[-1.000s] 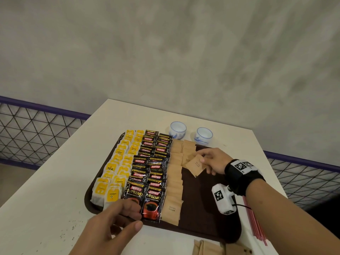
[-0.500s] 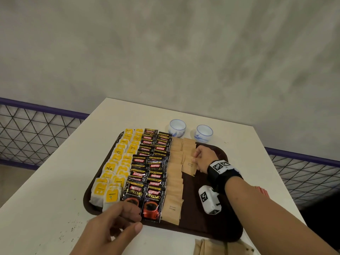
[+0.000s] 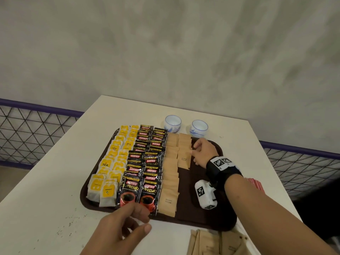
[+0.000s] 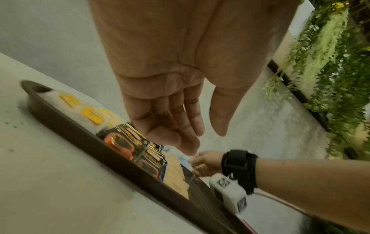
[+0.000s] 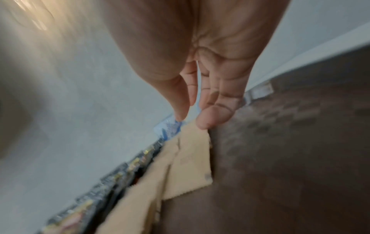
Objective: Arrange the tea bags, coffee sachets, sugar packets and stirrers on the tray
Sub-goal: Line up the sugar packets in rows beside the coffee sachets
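Observation:
A dark brown tray point(image 3: 207, 216) holds two columns of yellow tea bags point(image 3: 112, 162), two columns of black coffee sachets point(image 3: 145, 162) and brown sugar packets beside them. The second sugar column is short. Its nearest sugar packet point(image 3: 184, 160) lies flat, and my right hand point(image 3: 194, 153) touches its right edge with nearly straight fingers. In the right wrist view a fingertip point(image 5: 208, 121) rests on the packet's point(image 5: 190, 166) corner, with the thumb apart from it. My left hand point(image 3: 141, 218) hovers at the tray's near rim, loosely curled and holding nothing. Red stirrers point(image 3: 254, 183) lie on the table right of the tray.
Two small blue-and-white cups point(image 3: 173, 124) point(image 3: 199, 127) stand just behind the tray. Loose sugar packets point(image 3: 217, 243) lie on the white table point(image 3: 46, 199) near its front edge. Mesh railings run along both sides, with a grey wall behind.
My right hand carried the tilted sugar packet back and leftward and laid it flat on the second sugar column. The left hand stayed at the near rim.

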